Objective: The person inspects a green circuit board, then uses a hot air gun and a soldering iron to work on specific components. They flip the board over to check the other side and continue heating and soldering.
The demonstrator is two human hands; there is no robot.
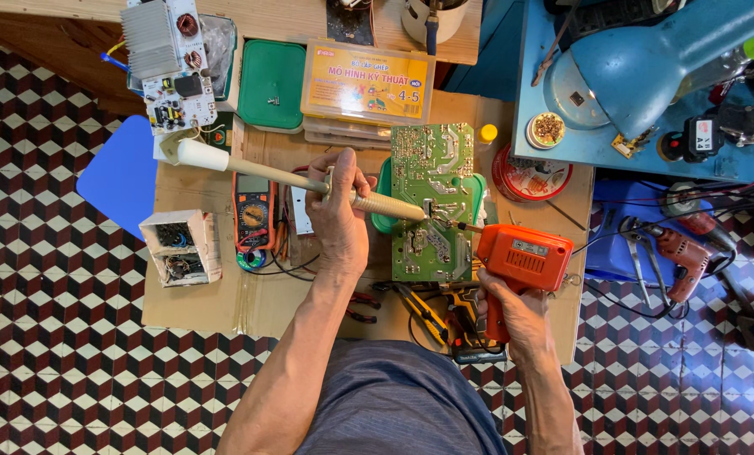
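My left hand [336,215] grips a long cream-coloured desoldering pump [276,175], its nozzle down on a green circuit board [432,198]. My right hand [512,313] holds an orange pistol-shaped soldering gun [522,257] by its handle, with the tip touching the board near the pump's nozzle. The board lies solder side up on a green lid in the middle of a low cardboard-covered table [259,307].
A multimeter [254,215] and an open white box of parts [180,247] lie to the left. A yellow plastic case [367,84], green tray [271,84], another circuit board [171,63], round tin [530,175], pliers [421,310] and blue lamp [647,67] surround the table.
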